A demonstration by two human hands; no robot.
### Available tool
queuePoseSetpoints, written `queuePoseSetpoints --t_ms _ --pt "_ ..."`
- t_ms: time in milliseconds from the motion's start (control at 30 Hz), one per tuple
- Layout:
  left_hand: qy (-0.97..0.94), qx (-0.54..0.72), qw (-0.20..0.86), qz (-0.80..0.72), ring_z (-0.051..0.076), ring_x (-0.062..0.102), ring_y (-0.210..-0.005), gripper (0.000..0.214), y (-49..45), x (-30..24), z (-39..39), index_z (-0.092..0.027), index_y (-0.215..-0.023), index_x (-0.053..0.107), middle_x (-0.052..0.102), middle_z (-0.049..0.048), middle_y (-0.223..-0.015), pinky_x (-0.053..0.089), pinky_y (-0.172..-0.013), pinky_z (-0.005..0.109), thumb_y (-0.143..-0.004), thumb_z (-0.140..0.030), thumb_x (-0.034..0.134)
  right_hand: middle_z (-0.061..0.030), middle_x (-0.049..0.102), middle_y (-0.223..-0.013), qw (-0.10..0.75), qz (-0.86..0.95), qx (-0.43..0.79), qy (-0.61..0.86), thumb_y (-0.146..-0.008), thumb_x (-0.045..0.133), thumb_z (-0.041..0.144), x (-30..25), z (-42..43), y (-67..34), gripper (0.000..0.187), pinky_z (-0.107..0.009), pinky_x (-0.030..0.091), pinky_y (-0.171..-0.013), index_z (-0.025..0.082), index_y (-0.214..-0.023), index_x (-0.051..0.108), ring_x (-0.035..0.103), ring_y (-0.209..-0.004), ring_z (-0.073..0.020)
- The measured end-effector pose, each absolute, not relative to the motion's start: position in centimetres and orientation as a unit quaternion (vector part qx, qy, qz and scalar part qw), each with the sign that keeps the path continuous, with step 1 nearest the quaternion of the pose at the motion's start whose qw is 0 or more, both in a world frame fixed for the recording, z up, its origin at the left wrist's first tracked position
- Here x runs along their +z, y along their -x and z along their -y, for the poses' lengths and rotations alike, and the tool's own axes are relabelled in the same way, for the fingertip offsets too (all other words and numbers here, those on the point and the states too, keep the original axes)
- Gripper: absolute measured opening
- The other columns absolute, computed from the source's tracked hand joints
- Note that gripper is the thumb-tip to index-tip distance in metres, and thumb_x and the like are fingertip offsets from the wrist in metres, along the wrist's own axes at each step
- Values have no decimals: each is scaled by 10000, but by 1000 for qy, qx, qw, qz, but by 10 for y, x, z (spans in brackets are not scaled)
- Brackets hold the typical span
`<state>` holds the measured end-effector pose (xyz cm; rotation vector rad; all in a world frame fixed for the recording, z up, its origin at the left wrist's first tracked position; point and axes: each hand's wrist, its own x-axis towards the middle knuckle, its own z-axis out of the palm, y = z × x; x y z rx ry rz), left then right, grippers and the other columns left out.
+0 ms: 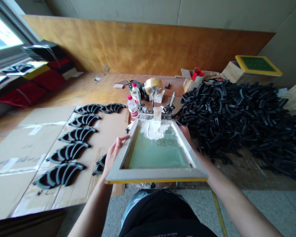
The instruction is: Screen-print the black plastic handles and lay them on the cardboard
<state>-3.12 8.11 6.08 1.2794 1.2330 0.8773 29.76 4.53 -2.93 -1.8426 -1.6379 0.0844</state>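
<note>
A screen-printing frame (156, 175) with green mesh and a smear of white ink (154, 129) at its far end is hinged to a metal clamp (156, 113) on the wooden table. The frame is tilted up toward me. My left hand (113, 152) grips its left rail, fingers curled over the top edge. My right hand (186, 132) reaches along the right rail and is mostly hidden behind the frame. One curved black plastic part (100, 164) lies just left of the frame, beside my left hand.
Curved black parts (71, 150) lie in rows on flattened cardboard (22, 158) at left. A large heap of black parts (239, 115) fills the right. Bottles (132, 106), a tape roll (153, 86) and small boxes stand behind the clamp. Another yellow-framed screen (258, 65) sits far right.
</note>
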Motion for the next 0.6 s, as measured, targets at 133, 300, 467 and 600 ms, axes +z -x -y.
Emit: queuePoseSetpoints --t_ms 133,300,467,600 --pt "-546 292 554 -557 212 649 -801 732 45 4 -64 -195 -1345 558 706 55 -905 510 -676 288 -771 -649 596 -161 549 -1339 376 611 -45 695 -846 646 233 2 -87 -310 459 -394 466 -1003 136 -1289 577 543 -1192 -243" --pt "-555 280 538 -570 229 667 -876 787 43 -46 -67 -188 -1437 453 710 71 -948 514 -788 325 -784 -599 607 -125 672 -1058 193 723 18 663 -812 720 234 14 -128 -257 299 -351 483 -891 144 -1083 632 600 -1029 -251" --pt "-555 263 541 -575 248 672 -932 745 45 -49 -70 -185 -1396 504 717 95 -1046 519 -814 348 -787 -604 595 -96 681 -941 125 792 34 597 -870 600 182 0 -92 -234 79 -293 453 -772 146 -934 628 618 -876 -212" --pt "-538 267 554 -576 262 666 -987 746 44 -48 -69 -179 -1393 503 703 112 -1121 523 -822 354 -785 -600 595 -45 671 -877 134 863 73 482 -801 636 145 3 -68 -242 72 -270 432 -730 186 -860 643 606 -843 -192"
